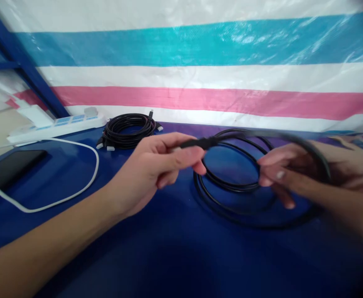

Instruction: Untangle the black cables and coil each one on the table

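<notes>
My left hand [156, 165] is closed in a pinch on the plug end of a black cable [231, 188], held just above the blue table [169, 256]. The cable runs right in loose loops that rest on the table. My right hand [296, 174] is blurred by motion; its fingers curl around the loops on the right side. The plug tip sticks out between my left thumb and forefinger.
A second coiled black cable [127, 130] lies at the back of the table. To the left are a white power strip [57, 124] with a white cord [76, 194] curving forward, and a dark phone [10, 169]. A striped tarpaulin [200, 62] hangs behind.
</notes>
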### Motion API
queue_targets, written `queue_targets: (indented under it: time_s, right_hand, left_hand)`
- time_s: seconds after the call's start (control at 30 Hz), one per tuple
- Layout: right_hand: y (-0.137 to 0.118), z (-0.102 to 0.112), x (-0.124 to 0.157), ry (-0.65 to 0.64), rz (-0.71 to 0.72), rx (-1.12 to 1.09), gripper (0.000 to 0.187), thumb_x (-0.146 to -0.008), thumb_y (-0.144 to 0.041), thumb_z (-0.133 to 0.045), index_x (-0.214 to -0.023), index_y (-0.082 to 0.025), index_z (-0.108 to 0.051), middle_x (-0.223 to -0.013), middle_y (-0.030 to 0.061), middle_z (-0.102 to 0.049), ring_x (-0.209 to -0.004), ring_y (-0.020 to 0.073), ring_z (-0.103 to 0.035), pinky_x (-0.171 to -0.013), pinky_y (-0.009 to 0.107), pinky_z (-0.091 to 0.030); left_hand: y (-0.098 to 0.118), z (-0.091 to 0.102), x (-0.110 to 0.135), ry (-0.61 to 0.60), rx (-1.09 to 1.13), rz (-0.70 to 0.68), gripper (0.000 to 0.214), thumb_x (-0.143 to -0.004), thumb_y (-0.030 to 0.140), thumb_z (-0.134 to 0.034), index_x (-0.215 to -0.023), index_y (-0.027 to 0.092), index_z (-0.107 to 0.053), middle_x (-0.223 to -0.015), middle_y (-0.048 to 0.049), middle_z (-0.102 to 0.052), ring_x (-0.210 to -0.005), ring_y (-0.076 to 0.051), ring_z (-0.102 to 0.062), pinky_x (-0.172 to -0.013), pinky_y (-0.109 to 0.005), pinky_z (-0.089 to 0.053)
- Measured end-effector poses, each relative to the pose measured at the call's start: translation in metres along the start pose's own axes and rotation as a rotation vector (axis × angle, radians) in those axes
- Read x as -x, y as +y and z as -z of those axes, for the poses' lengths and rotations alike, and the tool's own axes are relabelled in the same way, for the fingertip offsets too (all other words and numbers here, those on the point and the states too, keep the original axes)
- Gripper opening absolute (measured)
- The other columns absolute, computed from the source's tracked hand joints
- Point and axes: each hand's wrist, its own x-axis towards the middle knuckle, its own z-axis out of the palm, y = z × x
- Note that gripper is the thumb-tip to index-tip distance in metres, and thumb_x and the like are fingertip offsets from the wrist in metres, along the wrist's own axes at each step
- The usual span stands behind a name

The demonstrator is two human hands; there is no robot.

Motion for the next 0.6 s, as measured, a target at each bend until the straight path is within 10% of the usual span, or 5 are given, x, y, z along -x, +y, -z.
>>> queue_targets:
  time_s: [0.2,0.33,0.43,0.6]
  right_hand:
    - [-0.002,-0.010,-0.006,-0.015,-0.207,-0.403,0.018,-0.092,-0.037,-0.050,-0.105,-0.029,-0.060,-0.040,-0.0080,-0.043,-0.029,0.0081,-0.036,-0.029,0.019,-0.030]
    - [-0.012,-0.022,0.004,-0.295,-0.204,-0.314,0.026,-0.090,-0.040,-0.052,-0.114,-0.031,-0.057,-0.044,-0.0059,-0.050,-0.032,0.0098,-0.044,-0.028,0.018,-0.028]
    - [-0.019,-0.026,0.013,-0.383,-0.119,-0.370,0.031,-0.090,-0.043,-0.052,-0.120,-0.037,-0.053,-0.058,-0.0039,-0.059,-0.045,0.0113,-0.058,-0.033,0.016,-0.041]
    - [-0.018,-0.035,0.018,-0.372,0.040,-0.291,0.034,-0.084,-0.038,-0.063,-0.117,-0.037,-0.053,-0.113,-0.0010,-0.064,-0.106,0.0183,-0.062,-0.083,0.026,-0.055]
  left_hand:
    - [0.003,-0.002,0.006,-0.119,-0.360,-0.032,0.012,-0.078,0.027,-0.064,-0.073,0.016,-0.068,-0.067,-0.0004,-0.065,-0.059,-0.009,-0.053,-0.051,-0.019,-0.035]
    - [0.005,-0.014,0.015,-0.309,-0.631,-0.005,0.039,-0.086,0.042,-0.052,-0.063,0.015,-0.066,-0.053,0.0012,-0.055,-0.051,-0.007,-0.047,-0.046,-0.020,-0.029]
    - [0.005,-0.019,0.015,-0.331,-0.418,0.093,0.050,-0.091,0.047,-0.041,-0.061,0.014,-0.063,-0.051,0.0012,-0.055,-0.044,-0.005,-0.042,-0.042,-0.019,-0.028]
    - [-0.009,-0.023,0.006,0.020,0.230,0.141,0.052,-0.089,0.059,-0.035,-0.079,0.017,-0.064,-0.058,0.0013,-0.054,-0.040,-0.005,-0.034,-0.037,-0.018,-0.024]
